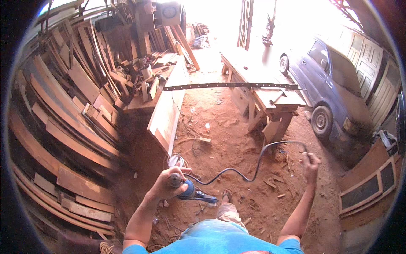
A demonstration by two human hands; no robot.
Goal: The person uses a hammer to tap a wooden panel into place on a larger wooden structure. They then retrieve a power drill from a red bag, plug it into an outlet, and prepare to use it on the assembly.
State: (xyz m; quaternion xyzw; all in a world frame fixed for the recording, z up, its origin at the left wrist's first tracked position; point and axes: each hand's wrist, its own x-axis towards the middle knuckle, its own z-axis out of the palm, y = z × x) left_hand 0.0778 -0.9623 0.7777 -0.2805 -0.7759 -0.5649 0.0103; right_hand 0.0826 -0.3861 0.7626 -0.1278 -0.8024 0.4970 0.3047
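My left hand (168, 183) is wrapped round a blue power tool (186, 192) with a grey round head. It looks like an angle grinder, but my fingers hide part of it. A pale round part (176, 161) shows just beyond that hand. From beside the tool a dark power cord (230, 170) runs in loose waves to the right. Off to the right, raised over the ground, my right hand (311, 162) pinches the cord near its far end. Between the hands, the cord sags above the reddish dirt floor (228, 146).
Ahead stands a wooden workbench (258, 78) with a hammer (277, 98) on it. A long perforated bar (224, 85) spans from the bench to a plank (167, 114). Stacked boards (76, 139) line the left. A blue car (327, 80) and framed panels (368, 190) are at right.
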